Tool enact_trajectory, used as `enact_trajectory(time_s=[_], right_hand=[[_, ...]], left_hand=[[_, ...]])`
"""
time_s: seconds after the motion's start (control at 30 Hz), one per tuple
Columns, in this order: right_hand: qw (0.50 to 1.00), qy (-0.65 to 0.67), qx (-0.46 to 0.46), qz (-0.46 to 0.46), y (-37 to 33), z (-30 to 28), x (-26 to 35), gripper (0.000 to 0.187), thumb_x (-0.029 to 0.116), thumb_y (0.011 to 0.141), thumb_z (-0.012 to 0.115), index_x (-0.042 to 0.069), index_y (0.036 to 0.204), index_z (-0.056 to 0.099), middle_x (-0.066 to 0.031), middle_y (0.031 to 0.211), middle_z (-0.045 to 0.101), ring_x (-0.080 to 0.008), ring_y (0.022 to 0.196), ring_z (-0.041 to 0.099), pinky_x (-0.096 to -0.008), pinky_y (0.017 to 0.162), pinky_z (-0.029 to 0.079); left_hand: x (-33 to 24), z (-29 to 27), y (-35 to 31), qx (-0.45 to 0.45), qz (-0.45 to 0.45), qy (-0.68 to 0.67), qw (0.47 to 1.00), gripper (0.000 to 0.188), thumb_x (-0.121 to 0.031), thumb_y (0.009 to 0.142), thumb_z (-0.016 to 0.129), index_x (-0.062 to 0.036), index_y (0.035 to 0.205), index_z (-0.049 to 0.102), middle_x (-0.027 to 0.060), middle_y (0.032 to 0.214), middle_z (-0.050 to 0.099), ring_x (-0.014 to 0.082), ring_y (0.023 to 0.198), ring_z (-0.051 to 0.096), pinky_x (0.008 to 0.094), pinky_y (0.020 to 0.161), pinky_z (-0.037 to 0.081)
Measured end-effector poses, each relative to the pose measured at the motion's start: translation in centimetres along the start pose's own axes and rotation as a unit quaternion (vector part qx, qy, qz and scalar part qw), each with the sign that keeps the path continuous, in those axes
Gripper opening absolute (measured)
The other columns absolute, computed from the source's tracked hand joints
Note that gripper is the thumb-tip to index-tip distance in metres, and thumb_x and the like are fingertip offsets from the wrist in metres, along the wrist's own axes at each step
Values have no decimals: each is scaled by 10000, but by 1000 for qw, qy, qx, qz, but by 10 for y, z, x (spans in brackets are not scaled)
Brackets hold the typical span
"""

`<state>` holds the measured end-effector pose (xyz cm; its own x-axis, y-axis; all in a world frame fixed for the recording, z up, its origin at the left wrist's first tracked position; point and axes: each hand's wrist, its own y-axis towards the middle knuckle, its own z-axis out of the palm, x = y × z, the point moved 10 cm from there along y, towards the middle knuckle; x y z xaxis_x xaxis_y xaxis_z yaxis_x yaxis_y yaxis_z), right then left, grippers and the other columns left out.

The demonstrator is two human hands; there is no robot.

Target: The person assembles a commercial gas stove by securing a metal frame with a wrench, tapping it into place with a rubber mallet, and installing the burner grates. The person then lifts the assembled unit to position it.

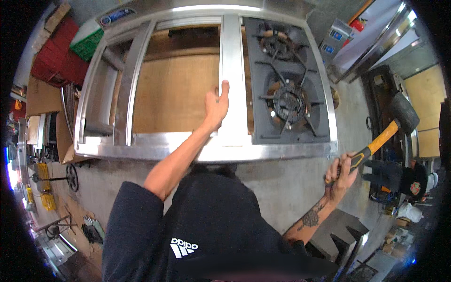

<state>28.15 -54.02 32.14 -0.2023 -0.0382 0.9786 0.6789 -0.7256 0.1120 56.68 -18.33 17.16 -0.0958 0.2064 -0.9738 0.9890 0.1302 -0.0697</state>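
A stainless steel stove frame [202, 151] stands in front of me, with open bays on the left and middle. My left hand [217, 107] grips the left edge of the steel divider strip [233, 61]. One digit lies along the strip's top, and the other fingers curl into the middle bay, partly hidden. Off the frame's front right corner, my right hand [340, 173] is wrapped round the handle of a mallet [384, 136]. The mallet has a black head and a yellow and black handle, and its head is raised away from the frame.
A black two-burner cooktop [290, 101] fills the frame's right bay. Green [87, 44] and red crates [50, 58] stand at the left. Cut steel sheet [338, 232] lies near my right forearm. Another person [406, 181] is at the far right.
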Motion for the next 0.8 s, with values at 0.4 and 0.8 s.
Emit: enact_trajectory(time_s=[0.4, 0.8], right_hand=[[945, -277, 161, 66, -153, 64, -101, 291, 341, 1090, 522, 72, 988, 480, -59, 628, 545, -153, 447, 524, -316, 420, 421], [882, -405, 195, 145, -213, 112, -108, 340, 333, 1055, 603, 7, 1025, 509, -136, 668, 615, -236, 551, 608, -409, 531, 476]], left_hand=[[12, 6, 7, -9, -17, 31, 999, 743, -599, 1007, 542, 129, 1099, 657, 194, 896, 685, 256, 867, 640, 404, 804, 509], [-6, 2, -1, 14, -20, 11, 1000, 786, -588, 1016, 527, 171, 1191, 628, 363, 1074, 686, 408, 1083, 675, 458, 986, 491]])
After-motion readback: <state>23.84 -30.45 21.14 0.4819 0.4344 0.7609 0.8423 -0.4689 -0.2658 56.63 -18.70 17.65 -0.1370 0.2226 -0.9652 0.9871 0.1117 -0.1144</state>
